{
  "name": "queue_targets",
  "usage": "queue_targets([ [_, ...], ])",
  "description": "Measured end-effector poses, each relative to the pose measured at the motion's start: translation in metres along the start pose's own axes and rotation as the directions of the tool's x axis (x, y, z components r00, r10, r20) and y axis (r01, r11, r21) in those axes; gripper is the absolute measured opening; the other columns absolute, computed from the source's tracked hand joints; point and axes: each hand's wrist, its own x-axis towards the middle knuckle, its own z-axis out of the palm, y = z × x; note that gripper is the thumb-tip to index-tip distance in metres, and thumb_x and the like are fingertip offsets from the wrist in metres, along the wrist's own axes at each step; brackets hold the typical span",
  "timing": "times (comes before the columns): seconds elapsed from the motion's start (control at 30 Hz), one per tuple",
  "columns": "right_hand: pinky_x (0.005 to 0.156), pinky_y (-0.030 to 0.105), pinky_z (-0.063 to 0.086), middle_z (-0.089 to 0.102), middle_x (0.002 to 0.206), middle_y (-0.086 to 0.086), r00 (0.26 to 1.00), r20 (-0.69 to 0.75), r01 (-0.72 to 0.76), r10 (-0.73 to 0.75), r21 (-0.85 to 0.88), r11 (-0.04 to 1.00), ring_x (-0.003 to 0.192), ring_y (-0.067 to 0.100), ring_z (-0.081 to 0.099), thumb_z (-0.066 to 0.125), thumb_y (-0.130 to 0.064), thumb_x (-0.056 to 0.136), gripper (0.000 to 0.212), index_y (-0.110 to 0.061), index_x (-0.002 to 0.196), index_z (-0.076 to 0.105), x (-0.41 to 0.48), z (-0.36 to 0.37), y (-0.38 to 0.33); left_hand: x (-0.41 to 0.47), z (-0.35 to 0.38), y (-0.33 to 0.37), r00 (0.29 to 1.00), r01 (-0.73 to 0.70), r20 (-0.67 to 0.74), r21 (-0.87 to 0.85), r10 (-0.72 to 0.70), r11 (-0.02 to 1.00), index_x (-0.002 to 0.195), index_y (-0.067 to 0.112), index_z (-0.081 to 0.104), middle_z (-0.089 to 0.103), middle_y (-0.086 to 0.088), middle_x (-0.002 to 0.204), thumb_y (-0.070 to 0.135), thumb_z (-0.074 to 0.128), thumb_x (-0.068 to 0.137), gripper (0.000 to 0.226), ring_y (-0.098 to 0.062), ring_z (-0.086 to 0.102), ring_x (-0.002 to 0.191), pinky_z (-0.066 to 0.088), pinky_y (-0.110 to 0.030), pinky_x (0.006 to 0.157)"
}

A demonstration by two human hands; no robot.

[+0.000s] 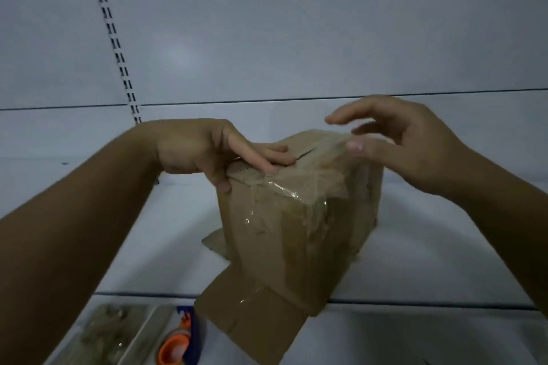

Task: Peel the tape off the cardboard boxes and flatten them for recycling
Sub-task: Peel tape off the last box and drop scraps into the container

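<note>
A brown cardboard box [284, 225] stands upright on a white shelf [430, 261], its lower flaps splayed open toward me. Clear tape [299, 195] runs over its top and down its front, shiny and wrinkled. My left hand [213, 151] presses down on the top left corner, fingers flat on the top flap, thumb on the side. My right hand [406, 139] is at the top right edge, thumb and fingers pinching a lifted strip of the clear tape. The right hand is blurred.
A white back panel with a slotted upright [115, 41] rises behind the shelf. Below the shelf's front edge at the bottom left lie an orange and blue tape dispenser [178, 344] and pale trays holding crumpled brownish scraps [109, 332].
</note>
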Motion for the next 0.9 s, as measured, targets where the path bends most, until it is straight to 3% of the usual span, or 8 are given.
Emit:
queue_targets([
  [0.07,0.097,0.017,0.038,0.048,0.13,-0.03,0.987,0.163,0.029,0.014,-0.255,0.967,0.119,-0.007,0.045,0.048,-0.071,0.069,0.053,-0.049,0.118,0.05,0.016,0.015,-0.002,-0.003,0.002,-0.009,0.997,-0.065,-0.038,-0.011,0.064,0.998,0.102,0.02,0.074,0.058,0.003,0.132,-0.02,0.064,0.058,0.06,-0.016,0.041,0.135,0.038,-0.031,0.108],
  [0.17,0.093,0.014,0.03,0.037,0.131,-0.037,0.939,0.331,0.044,0.095,-0.39,0.92,0.117,-0.01,0.036,0.017,-0.097,0.056,0.079,-0.059,0.122,0.039,0.025,0.029,0.0,-0.006,0.011,-0.016,0.891,0.035,-0.451,-0.048,-0.053,0.998,0.086,0.019,0.077,0.067,0.008,0.118,-0.027,0.061,0.06,0.055,-0.006,0.057,0.118,0.051,-0.035,0.094],
  [0.27,0.09,0.024,0.035,0.051,0.126,-0.027,0.972,0.182,-0.044,0.147,-0.477,0.878,0.115,0.001,0.045,0.023,-0.096,0.056,0.088,-0.049,0.124,0.051,0.028,0.039,0.0,-0.013,0.019,-0.02,0.675,0.155,-0.737,0.093,-0.036,0.984,0.098,0.022,0.071,0.068,0.01,0.111,-0.016,0.066,0.073,0.045,0.003,0.06,0.103,0.044,-0.033,0.103],
  [0.4,0.059,0.024,0.028,0.052,0.073,-0.02,0.985,0.063,-0.091,0.162,-0.604,0.792,0.07,0.001,0.047,0.018,-0.09,0.063,0.065,-0.035,0.075,0.051,0.03,0.063,-0.016,-0.029,0.059,-0.025,0.388,-0.027,-0.87,0.319,0.304,0.947,0.083,0.025,0.062,0.066,0.009,0.09,0.02,0.065,0.078,0.008,-0.007,0.063,0.09,0.049,-0.024,0.09],
  [0.47,0.054,0.025,0.025,0.05,0.066,-0.014,0.985,0.06,-0.082,0.162,-0.661,0.746,0.063,0.001,0.043,0.01,-0.086,0.059,0.069,-0.031,0.07,0.05,0.032,0.065,-0.023,-0.032,0.089,-0.034,0.399,-0.021,-0.849,0.369,0.346,0.929,0.071,0.021,0.059,0.063,0.005,0.073,0.043,0.061,0.076,0.022,-0.009,0.061,0.073,0.05,-0.019,0.073],
  [0.57,0.055,0.027,0.027,0.052,0.07,-0.013,0.982,0.059,-0.082,0.181,-0.725,0.684,0.063,0.008,0.043,0.002,-0.086,0.053,0.086,-0.031,0.085,0.06,0.038,0.063,-0.026,-0.023,0.118,-0.047,0.484,0.16,-0.863,0.25,0.145,0.955,0.061,0.021,0.058,0.062,0.005,0.063,0.068,0.063,0.06,0.048,-0.01,0.059,0.062,0.052,-0.035,0.065],
  [0.67,0.055,0.025,0.024,0.053,0.075,-0.016,0.981,0.054,-0.09,0.184,-0.718,0.69,0.064,0.008,0.04,-0.003,-0.083,0.053,0.094,-0.04,0.106,0.062,0.037,0.064,-0.025,-0.009,0.124,-0.054,0.461,0.253,-0.884,0.214,0.077,0.944,0.06,0.021,0.052,0.059,0.005,0.058,0.068,0.068,0.055,0.05,-0.009,0.057,0.059,0.052,-0.042,0.061],
  [0.9,0.08,0.027,0.033,0.051,0.132,-0.02,0.93,0.252,-0.033,0.266,-0.666,0.745,0.114,0.008,0.047,0.042,-0.086,0.056,0.089,-0.046,0.135,0.039,0.024,0.052,-0.022,-0.009,0.12,-0.065,0.504,0.223,-0.83,0.393,0.24,0.892,0.058,0.023,0.046,0.052,0.006,0.053,0.066,0.047,0.074,0.045,-0.01,0.052,0.057,0.04,-0.025,0.051],
])
